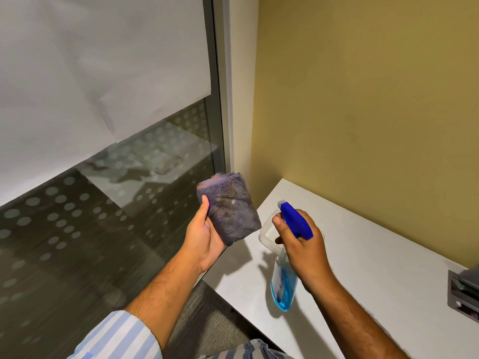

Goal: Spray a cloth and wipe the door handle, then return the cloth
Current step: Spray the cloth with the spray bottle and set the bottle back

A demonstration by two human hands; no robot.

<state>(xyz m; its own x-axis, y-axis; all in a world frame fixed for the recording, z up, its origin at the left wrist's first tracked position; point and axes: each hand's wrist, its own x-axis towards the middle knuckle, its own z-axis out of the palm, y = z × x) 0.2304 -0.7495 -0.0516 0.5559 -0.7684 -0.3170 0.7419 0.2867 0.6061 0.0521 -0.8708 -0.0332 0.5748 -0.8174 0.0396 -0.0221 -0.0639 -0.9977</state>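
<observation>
Glass partition point(103, 177), dotted with frosted circles and partly covered by a pale sheet, is filling the left of the view, with a grey frame running down to meet a yellow wall point(363, 99). A white table point(363, 268) is stretching across the lower right, carrying a clear plastic container point(265, 233) near its corner and a grey tray point(464, 288) at its far right edge.

Over the table corner, the right hand point(305, 250) is gripping a spray bottle point(283, 278) by the neck, fingers curled round it and the forefinger lying toward the trigger under the blue spray head point(295, 220). Blue liquid is sitting low in the bottle. The nozzle is pointing left toward the cloth point(230, 208), a folded grey microfibre square with an orange-stitched edge. The left hand point(204, 237) is holding that cloth up just beside the nozzle, thumb pressing its left face, the other fingers hidden behind it.

No door handle is showing anywhere in view, so wiping looks to be some way off; the spraying step appears to be in hand.

Risks, as I judge them: with the nozzle slightly off line, mist could be drifting past the cloth onto the glass or the thumb. The cloth is being pinched at one side only, so a firm squeeze of spray could be flopping it over. Low liquid could also be giving a weak sputter.
</observation>
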